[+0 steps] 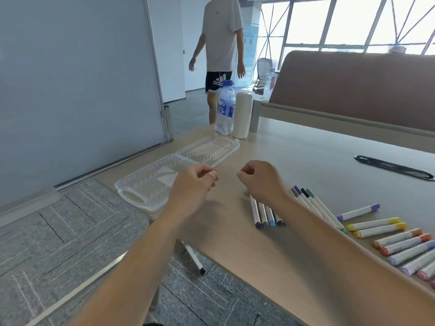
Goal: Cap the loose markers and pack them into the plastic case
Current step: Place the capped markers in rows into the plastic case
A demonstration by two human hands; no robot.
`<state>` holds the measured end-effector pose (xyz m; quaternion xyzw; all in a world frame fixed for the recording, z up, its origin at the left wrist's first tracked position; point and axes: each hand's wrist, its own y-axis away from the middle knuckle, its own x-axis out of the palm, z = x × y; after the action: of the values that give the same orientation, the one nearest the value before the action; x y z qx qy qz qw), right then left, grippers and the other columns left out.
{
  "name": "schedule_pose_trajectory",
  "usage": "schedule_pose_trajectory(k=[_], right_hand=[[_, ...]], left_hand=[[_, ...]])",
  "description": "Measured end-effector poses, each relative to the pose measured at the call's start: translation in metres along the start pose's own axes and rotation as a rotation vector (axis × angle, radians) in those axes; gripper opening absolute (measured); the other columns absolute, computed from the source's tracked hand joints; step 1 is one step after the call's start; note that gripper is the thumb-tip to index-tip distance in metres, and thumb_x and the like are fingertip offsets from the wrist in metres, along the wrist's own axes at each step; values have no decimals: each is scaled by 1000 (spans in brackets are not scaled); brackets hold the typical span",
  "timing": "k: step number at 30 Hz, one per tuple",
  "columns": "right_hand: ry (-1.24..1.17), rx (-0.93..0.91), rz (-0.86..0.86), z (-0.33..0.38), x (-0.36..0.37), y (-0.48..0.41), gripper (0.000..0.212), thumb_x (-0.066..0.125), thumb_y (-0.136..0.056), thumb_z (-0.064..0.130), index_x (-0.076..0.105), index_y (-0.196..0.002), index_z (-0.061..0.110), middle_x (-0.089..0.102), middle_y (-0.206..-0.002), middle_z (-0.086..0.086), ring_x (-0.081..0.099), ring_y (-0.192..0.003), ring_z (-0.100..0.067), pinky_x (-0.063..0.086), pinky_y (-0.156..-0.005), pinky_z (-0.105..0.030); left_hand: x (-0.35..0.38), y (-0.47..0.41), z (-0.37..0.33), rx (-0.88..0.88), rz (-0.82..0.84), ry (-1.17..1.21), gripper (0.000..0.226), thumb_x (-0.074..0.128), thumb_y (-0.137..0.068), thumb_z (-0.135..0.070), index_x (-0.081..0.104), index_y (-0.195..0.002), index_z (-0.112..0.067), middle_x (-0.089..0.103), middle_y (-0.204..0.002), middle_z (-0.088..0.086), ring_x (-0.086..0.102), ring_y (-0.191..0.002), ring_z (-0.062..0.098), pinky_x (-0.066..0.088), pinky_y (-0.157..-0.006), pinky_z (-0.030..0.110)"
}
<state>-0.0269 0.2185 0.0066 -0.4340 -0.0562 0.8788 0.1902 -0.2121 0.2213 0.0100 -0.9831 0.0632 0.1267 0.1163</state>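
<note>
- The clear case (150, 184) lies open on the table's (306, 149) left corner. Both of its ribbed halves face up, and we see no markers in it.
- Our left hand (193, 184) hovers over the case's near right edge. Its fingers are curled in with the thumb against the forefinger, and we see nothing in it.
- A water bottle (226, 107) and a white cylinder (242, 114) stand side by side at the far edge, just beyond the case.
- A person (221, 43) in a white shirt stands on the floor behind them.
- Our right hand (261, 180) hangs near the left one, apart from it. Its fingers are closed into a loose fist, also around nothing we can see.
- Thin markers (266, 212) lie in a tight row on the table under that wrist, and more show just past the forearm.
- Thick markers (376, 224) with coloured caps lie further right, roughly parallel, running to the picture's edge.
- A black slot (395, 167) sits in the tabletop beyond them.
</note>
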Motion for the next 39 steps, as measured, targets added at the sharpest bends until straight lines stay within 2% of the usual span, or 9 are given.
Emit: schedule_pose_trajectory(k=[4, 7, 11, 15, 22, 25, 28, 36, 39], right_hand=[[-49, -42, 28, 16, 18, -21, 15, 60, -89, 24, 70, -82, 18, 69, -82, 4, 63, -82, -18, 50, -74, -33], [-70, -67, 80, 23, 36, -42, 14, 58, -91, 18, 68, -82, 20, 68, -89, 5, 62, -92, -19, 41, -74, -27], [-44, -37, 178, 23, 55, -69, 35, 51, -90, 4, 71, -116, 16, 64, -128, -1, 56, -120, -20, 40, -92, -24], [14, -69, 183, 23, 61, -86, 43, 45, -91, -1, 64, -126, 15, 54, -141, -2, 49, -130, -23, 39, -102, -29], [200, -135, 233, 10, 67, -101, 30, 63, -88, 10, 71, -111, 28, 62, -130, 2, 59, -116, -19, 48, -95, -30], [249, -214, 176, 6, 62, -99, 25, 62, -89, 15, 73, -108, 28, 65, -123, 3, 60, -114, -20, 49, -91, -31], [282, -256, 131, 6, 57, -96, 23, 60, -92, 15, 73, -110, 23, 65, -121, 3, 58, -116, -20, 46, -95, -30], [307, -456, -83, 27, 15, -68, 12, 66, -91, 18, 77, -90, 24, 69, -92, 4, 53, -98, -22, 40, -88, -35], [283, -467, -130, 33, -25, -43, 13, 63, -90, 13, 74, -87, 19, 65, -93, 1, 55, -95, -21, 42, -83, -32]], left_hand=[[-23, -25, 5, 35, -32, -297, 12, 62, -93, -29, 71, -99, -24, 68, -89, -13, 61, -80, 1, 44, -69, 14], [-31, -42, 12, 19, 35, -454, 14, 64, -93, -30, 72, -99, -21, 70, -92, -9, 64, -84, 7, 47, -72, 23], [-35, -60, 20, -11, 146, -670, 15, 63, -86, -23, 72, -79, -13, 71, -80, 2, 66, -77, 18, 53, -69, 33], [-31, -66, 22, 46, 188, -866, 11, 65, -85, -22, 71, -78, -16, 70, -80, 1, 65, -77, 17, 57, -75, 38], [-29, -67, 21, 118, 228, -1050, 13, 48, -88, -9, 58, -82, -16, 61, -84, 3, 59, -80, 22, 54, -79, 41], [-37, -61, 20, 139, 182, -1058, 15, 44, -87, -5, 53, -86, -17, 58, -82, 1, 55, -78, 23, 48, -68, 36], [-47, -55, 22, 182, 123, -1053, 15, 44, -85, -4, 51, -82, -17, 55, -78, 1, 52, -74, 23, 37, -58, 33], [-75, -43, -1, 335, 5, -907, 13, 50, -81, 1, 53, -74, -10, 54, -73, 2, 52, -69, 22, 40, -58, 35], [-77, -35, -28, 410, 10, -856, 16, 54, -86, 0, 57, -78, -14, 52, -77, -4, 49, -69, 16, 36, -58, 25]])
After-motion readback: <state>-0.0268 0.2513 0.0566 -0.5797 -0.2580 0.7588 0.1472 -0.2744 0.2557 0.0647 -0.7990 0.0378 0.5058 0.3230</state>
